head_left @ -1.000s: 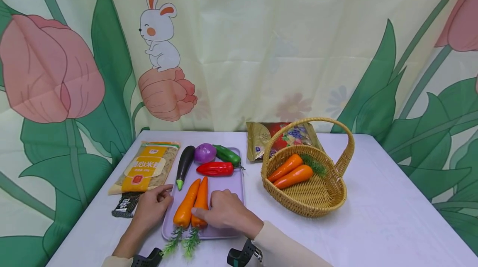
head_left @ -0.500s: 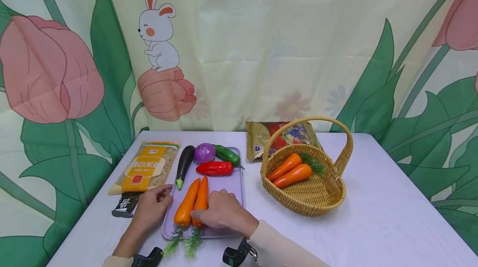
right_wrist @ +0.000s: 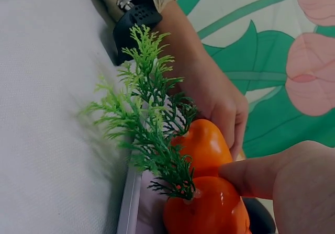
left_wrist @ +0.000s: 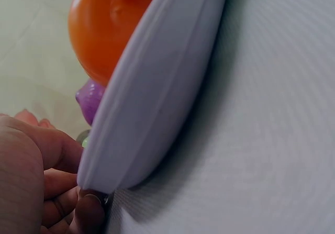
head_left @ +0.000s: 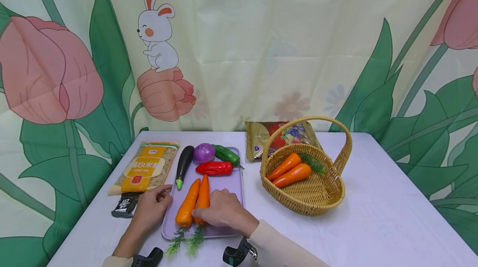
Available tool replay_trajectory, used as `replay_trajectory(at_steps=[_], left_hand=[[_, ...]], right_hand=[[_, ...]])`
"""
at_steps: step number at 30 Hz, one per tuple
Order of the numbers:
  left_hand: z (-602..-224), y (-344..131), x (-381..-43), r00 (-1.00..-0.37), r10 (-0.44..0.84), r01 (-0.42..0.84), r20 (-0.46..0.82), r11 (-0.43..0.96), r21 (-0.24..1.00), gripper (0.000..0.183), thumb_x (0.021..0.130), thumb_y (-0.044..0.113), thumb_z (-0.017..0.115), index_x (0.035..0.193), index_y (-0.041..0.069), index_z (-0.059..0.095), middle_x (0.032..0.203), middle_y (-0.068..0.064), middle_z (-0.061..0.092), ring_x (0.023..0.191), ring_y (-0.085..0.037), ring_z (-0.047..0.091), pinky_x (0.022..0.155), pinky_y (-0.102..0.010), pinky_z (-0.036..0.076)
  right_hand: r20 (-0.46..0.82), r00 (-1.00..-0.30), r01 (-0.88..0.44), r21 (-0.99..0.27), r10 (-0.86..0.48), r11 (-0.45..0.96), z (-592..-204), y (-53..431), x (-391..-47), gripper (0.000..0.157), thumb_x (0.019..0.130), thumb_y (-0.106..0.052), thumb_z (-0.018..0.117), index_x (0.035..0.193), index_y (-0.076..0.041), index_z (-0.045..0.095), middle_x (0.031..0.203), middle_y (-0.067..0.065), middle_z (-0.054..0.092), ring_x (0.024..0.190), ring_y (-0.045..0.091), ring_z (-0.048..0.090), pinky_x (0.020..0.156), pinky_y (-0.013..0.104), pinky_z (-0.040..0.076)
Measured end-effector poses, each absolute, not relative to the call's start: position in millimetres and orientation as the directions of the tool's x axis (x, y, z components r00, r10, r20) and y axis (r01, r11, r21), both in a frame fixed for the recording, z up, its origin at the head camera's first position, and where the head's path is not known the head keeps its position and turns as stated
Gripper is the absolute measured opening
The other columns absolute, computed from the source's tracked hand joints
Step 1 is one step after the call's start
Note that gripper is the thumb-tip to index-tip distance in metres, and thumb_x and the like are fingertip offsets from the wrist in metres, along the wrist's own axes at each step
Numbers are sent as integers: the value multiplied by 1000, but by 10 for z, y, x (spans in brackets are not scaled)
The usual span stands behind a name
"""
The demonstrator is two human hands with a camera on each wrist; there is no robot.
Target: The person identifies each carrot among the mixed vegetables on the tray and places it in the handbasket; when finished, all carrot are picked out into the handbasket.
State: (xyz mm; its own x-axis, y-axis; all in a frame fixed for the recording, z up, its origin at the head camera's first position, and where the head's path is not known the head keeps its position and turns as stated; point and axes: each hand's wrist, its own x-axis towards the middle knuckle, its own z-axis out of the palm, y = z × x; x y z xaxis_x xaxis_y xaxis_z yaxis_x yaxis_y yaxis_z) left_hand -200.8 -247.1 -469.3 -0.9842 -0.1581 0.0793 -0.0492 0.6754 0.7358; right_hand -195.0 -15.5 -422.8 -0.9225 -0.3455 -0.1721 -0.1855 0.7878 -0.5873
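Two hands at a lavender tray (head_left: pixel 231 184) on a white-covered table. The right hand (head_left: pixel 225 210) grips the right-hand carrot (head_left: pixel 203 194) near its leafy end, thumb lodged in the groove between it and the left-hand carrot (head_left: pixel 186 209); the far fingers are hidden in the head view. The left hand (head_left: pixel 152 204), fingers curled, holds the tray's left rim. Both carrots lie on the tray between the hands, tips pointing away from the person (their green tops overhang the near rim), the left-hand one closer to the left hand. Farther back on the tray are an eggplant (head_left: pixel 184 163), a purple onion (head_left: pixel 203 153), a red chili pepper (head_left: pixel 214 168) and a green chili pepper (head_left: pixel 225 154). To the right, well apart from the right hand, stands a wicker basket (head_left: pixel 317 205) containing two more carrots (head_left: pixel 292 175). A black packet (head_left: pixel 125 206) lies just beside the left hand.
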Motion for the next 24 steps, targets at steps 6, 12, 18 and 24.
replay_trajectory(at_steps=[6,12,18,24], left_hand=[[-4694,-2466,-2011,-984,-164,-59,71,673,738,38,89,11,63,125,1,69,83,-6,61,73,-19,52,59,-24,42],[-4691,-2468,-2005,-984,-167,-64,65,666,743,38,90,11,63,126,1,68,83,-6,60,73,-19,52,59,-23,42],[-4692,-2467,-2000,-983,-172,-66,64,659,749,37,90,10,63,126,1,68,84,-7,60,74,-20,52,59,-23,43],[-4703,-2454,-2002,-983,-171,-61,70,657,751,37,90,9,63,126,0,68,84,-7,60,74,-20,52,59,-23,43]], right_hand=[[-174,-919,-185,-599,-353,779,-4247,-144,-1953,47,81,-54,71,63,-12,59,53,2,48,48,21,50,47,29,30],[-176,-918,-179,-615,-355,768,-4245,-128,-1944,44,81,-51,72,61,-13,61,51,2,51,47,22,50,46,29,27],[-173,-923,-175,-606,-343,776,-4231,-106,-1919,36,79,-41,73,61,-12,61,53,2,50,50,22,53,47,30,32],[-161,-924,-186,-603,-346,776,-4226,-74,-1890,32,77,-37,73,61,-12,59,52,2,49,48,23,52,46,31,34]])
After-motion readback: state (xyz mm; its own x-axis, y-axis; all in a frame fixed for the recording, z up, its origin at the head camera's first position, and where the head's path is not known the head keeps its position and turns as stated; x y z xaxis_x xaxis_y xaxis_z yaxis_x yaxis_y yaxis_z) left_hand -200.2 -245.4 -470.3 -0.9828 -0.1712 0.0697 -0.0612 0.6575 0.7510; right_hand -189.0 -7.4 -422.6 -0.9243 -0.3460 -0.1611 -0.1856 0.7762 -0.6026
